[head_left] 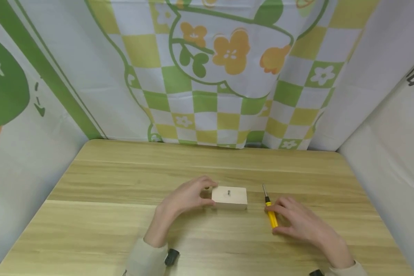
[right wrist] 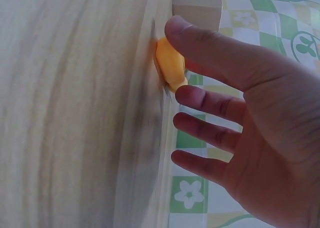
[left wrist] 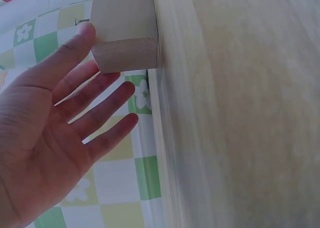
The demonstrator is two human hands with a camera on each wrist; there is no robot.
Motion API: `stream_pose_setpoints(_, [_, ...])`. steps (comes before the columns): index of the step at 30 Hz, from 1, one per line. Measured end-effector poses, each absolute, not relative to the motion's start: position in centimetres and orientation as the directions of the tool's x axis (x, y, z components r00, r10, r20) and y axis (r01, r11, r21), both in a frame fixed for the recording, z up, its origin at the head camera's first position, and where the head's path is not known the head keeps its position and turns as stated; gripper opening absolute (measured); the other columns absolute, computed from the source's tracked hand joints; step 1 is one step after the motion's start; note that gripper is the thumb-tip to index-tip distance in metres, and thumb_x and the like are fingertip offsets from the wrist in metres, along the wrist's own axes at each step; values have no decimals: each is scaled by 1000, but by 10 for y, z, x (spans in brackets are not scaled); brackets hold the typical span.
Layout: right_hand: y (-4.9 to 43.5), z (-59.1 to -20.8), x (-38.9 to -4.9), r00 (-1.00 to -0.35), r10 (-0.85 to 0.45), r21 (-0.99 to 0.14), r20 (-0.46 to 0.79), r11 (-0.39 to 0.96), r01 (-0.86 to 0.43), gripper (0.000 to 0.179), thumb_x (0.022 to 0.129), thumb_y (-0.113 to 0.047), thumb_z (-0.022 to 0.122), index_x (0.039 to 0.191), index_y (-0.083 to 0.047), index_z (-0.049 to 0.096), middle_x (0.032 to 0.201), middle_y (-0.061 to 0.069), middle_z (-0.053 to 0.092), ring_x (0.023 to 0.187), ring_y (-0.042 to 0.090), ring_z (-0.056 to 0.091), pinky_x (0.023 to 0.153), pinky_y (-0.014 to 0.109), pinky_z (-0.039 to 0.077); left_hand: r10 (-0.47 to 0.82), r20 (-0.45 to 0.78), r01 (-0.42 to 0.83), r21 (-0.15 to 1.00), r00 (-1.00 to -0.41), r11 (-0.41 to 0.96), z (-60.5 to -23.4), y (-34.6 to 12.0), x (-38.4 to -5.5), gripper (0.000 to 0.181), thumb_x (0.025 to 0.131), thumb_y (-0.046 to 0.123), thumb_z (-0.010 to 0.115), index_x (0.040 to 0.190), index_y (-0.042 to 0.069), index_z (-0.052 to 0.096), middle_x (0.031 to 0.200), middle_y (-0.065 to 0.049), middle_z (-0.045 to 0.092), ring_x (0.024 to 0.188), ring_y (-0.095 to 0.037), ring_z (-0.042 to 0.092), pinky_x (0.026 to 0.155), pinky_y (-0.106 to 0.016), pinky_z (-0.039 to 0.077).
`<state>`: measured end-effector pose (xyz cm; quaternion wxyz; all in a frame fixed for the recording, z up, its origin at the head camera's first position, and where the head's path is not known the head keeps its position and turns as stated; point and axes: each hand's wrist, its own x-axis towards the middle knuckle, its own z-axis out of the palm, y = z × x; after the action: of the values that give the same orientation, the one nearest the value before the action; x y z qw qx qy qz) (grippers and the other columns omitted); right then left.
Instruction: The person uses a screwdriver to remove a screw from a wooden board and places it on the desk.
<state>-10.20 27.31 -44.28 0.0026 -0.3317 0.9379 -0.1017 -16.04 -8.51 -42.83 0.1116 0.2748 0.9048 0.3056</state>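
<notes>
A pale wooden block (head_left: 229, 195) lies near the middle of the table, with a metal screw (head_left: 229, 192) standing up from its top. My left hand (head_left: 188, 195) holds the block's left end, thumb on the near side and index finger on the far side. Its other fingers extend loosely in the left wrist view. To the block's right lies a screwdriver with a yellow handle (head_left: 271, 215), its shaft (head_left: 265, 190) pointing away. My right hand (head_left: 298, 219) is at the handle, index finger across it and thumb by its butt end; the remaining fingers are relaxed in the right wrist view.
The wood-grain table (head_left: 100, 226) extends to both sides and in front of the hands. A checked, flowered cloth (head_left: 210, 103) hangs along its back edge. White printed sheets (head_left: 393, 153) stand at the sides. Dark wrist straps (head_left: 171, 257) show near the sleeves.
</notes>
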Motion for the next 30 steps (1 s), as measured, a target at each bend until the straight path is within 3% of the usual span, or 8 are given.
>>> stream_pose_setpoints(9, [272, -440, -104, -779, -627, -198, 3, 763, -615, 50, 78, -39, 81, 123, -22, 68, 109, -10, 59, 101, 10, 53, 89, 39, 52, 537, -61, 374, 650, -841, 661, -432, -83, -160, 62, 85, 33, 78, 139, 12, 58, 129, -4, 62, 115, -21, 62, 102, -42, 51])
stream_pose_setpoints(15, [269, -436, -104, -773, -632, -227, -56, 762, -606, 46, 78, -35, 82, 120, -24, 70, 104, -13, 59, 94, 7, 51, 84, 35, 51, 515, -66, 356, 649, -854, 672, -433, -81, -161, 61, 84, 35, 79, 138, 16, 59, 129, -2, 62, 114, -20, 63, 102, -43, 50])
stream_pose_setpoints(22, [267, -435, -103, -783, -619, -243, -63, 770, -589, 34, 76, -35, 83, 107, -27, 70, 103, -15, 59, 97, 8, 52, 87, 39, 52, 495, -70, 343, 637, -866, 690, -433, -81, -160, 61, 83, 37, 80, 137, 19, 60, 132, -1, 62, 118, -23, 61, 104, -47, 49])
stream_pose_setpoints(30, [267, -436, -101, -779, -626, -239, -27, 761, -603, 40, 74, -39, 85, 108, -25, 69, 103, -15, 59, 99, 9, 56, 89, 41, 54, 467, -93, 311, 631, -879, 711, -431, -80, -160, 60, 82, 40, 80, 136, 22, 61, 135, -2, 62, 122, -25, 60, 106, -48, 47])
